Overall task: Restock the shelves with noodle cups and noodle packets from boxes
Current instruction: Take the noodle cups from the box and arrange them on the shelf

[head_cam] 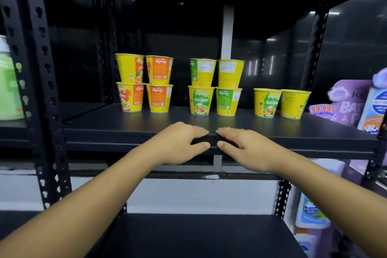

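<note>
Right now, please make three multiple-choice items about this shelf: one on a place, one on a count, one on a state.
1. Where do the orange-label cups stand?
A. left end of the row
B. right end
C. lower shelf

2. How many noodle cups are on the shelf?
A. six
B. eight
C. ten

3. What are the hands doing?
A. each holds a cup
B. both rest empty on the shelf's front edge
C. one lifts a box

Answers:
1 A, they stand left of the green-label cups.
2 C, four orange and six green.
3 B, left hand and right hand hold nothing.

shelf (104, 119): four stacked cups (144, 84) left | four stacked cups (215, 87) middle | two single cups (281, 102) right
</note>
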Available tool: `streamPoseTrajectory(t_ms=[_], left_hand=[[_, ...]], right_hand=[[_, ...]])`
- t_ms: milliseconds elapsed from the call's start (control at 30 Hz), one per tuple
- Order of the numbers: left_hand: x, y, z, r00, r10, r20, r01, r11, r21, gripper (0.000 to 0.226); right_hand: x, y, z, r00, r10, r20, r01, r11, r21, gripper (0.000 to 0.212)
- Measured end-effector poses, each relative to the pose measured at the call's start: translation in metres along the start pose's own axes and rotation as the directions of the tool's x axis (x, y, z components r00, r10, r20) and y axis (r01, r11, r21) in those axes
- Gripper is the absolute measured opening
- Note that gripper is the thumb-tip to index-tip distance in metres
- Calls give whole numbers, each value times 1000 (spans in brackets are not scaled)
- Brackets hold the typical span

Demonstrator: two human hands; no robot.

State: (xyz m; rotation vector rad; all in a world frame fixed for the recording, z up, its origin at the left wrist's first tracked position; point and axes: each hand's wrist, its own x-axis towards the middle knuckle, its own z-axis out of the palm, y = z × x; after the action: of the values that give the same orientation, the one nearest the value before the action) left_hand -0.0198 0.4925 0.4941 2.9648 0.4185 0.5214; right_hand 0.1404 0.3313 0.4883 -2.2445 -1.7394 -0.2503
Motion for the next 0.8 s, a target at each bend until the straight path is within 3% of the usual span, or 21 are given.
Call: streamPoseTrajectory(t_ms=[100,233,467,633,800], left_hand=[[-30,24,7,996,-23,-85,14,994,-104,47],[-73,56,42,989,-76,-127,47,974,-220,49],[-168,106,163,980,-170,102,192,937,-290,52],[-244,132,243,920,-241,310,341,881,-329,49],[-304,137,313,808,-263,528,479,814,-328,38]], right_hand=[[-34,-2,1,996,-65,-57,66,997,29,49],[-89,10,19,990,-135,-51,139,987,84,61],[-199,17,112,956,-228,187,195,965,175,65],[-283,13,201,909,-197,368,77,946,316,59],[-340,5,280,798,-101,594,-104,948,301,49]])
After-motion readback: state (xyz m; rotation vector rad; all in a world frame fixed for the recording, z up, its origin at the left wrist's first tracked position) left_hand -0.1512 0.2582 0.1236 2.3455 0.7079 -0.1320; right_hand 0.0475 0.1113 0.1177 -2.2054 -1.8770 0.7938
